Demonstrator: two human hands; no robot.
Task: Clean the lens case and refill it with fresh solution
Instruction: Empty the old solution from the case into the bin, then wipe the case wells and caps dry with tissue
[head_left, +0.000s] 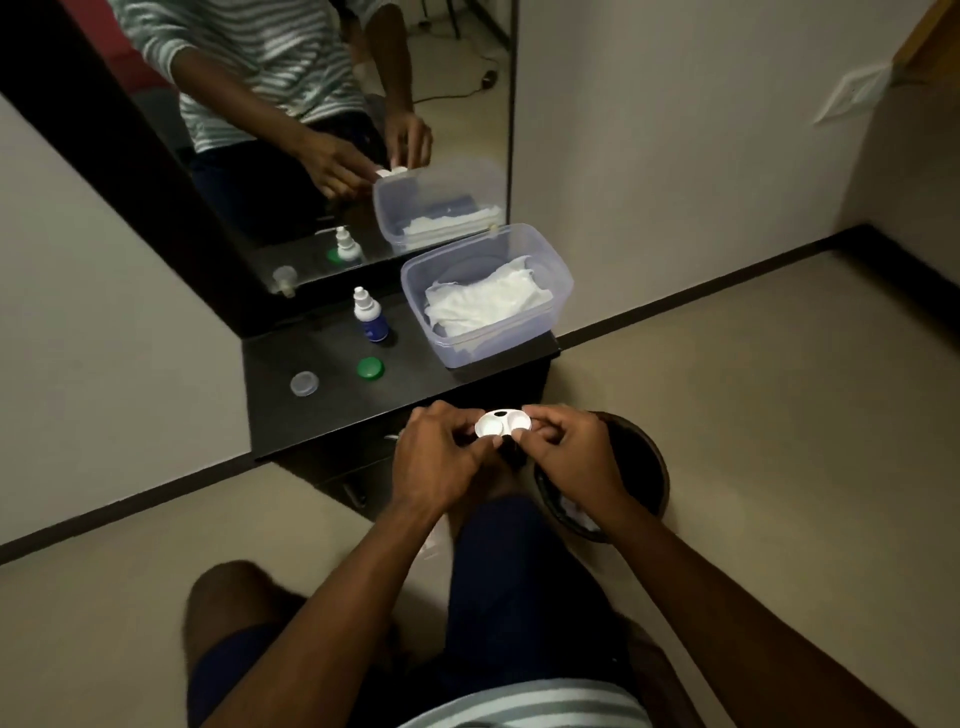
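Both hands (498, 457) round lens case (502, 422); bin (655, 470) beside.

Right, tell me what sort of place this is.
Probably a room at home, at a dressing table: a tall mirror on the wall above a dark shelf, drawers below, a bin beside it on a tiled floor.

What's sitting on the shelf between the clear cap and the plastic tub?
The green cap lies between the clear cap and the plastic tub on the black shelf, seen in the head view.
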